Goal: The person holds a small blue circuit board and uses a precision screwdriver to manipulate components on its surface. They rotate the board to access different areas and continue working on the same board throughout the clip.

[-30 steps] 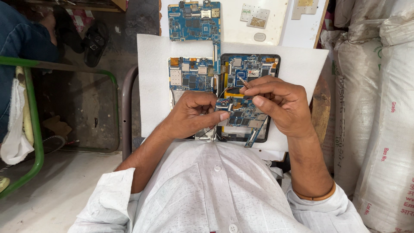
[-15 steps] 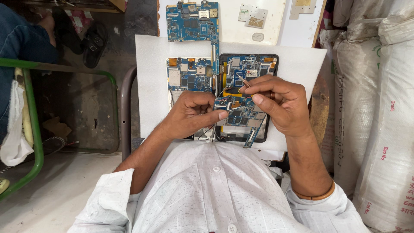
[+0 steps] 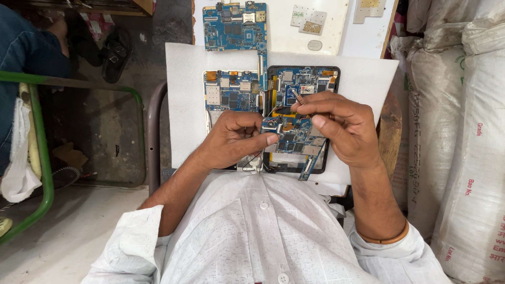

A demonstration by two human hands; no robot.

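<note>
at the far left a green metal tube frame (image 3: 39,158) curved over the bare concrete floor (image 3: 73,221), with a pair of dark sandals (image 3: 113,50) lying further up. a white foam sheet (image 3: 184,94) was spread in front of the person, and on it a bare blue circuit board (image 3: 231,92) lay flat, with another blue circuit board (image 3: 235,26) above it, past the sheet's top edge. the left hand (image 3: 234,139) was curled, its thumb and forefinger pinching a small silver metal part (image 3: 271,125) against the board of the opened black-framed tablet (image 3: 300,118), which lay just right of the bare board. the right hand (image 3: 342,126) was closed in a pinch on a thin metal tool (image 3: 300,98), its tip down among the tablet's components. stacked white woven sacks (image 3: 457,131) stood at the far right.

judging from this, the tool's tip could skid off the small part and scratch nearby components, or the thin wires near the left fingers could tear if the part was pulled too hard, since both grips were tight and close together
</note>
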